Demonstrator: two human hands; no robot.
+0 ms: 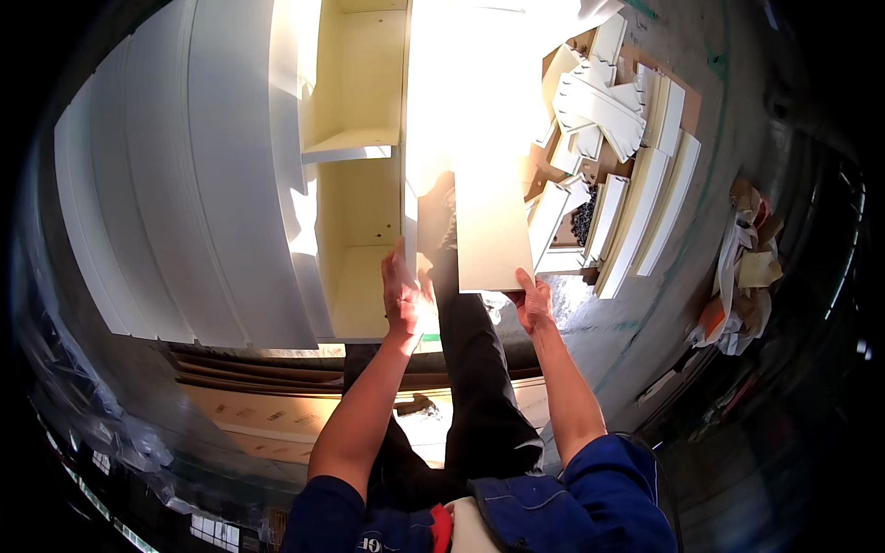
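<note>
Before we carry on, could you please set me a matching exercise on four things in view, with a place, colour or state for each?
Column one:
1. Left hand
2. Right hand
3. Cardboard
4. Sleeves

Column two:
A. Dark blue
B. Gripping the near end of the white board
C. Brown, low in the picture
D. At the right edge of the cabinet

Right pairs: 1-D, 2-B, 3-C, 4-A.

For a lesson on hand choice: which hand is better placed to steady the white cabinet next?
Probably the left hand: it is at the cabinet, while the right hand holds a board.
</note>
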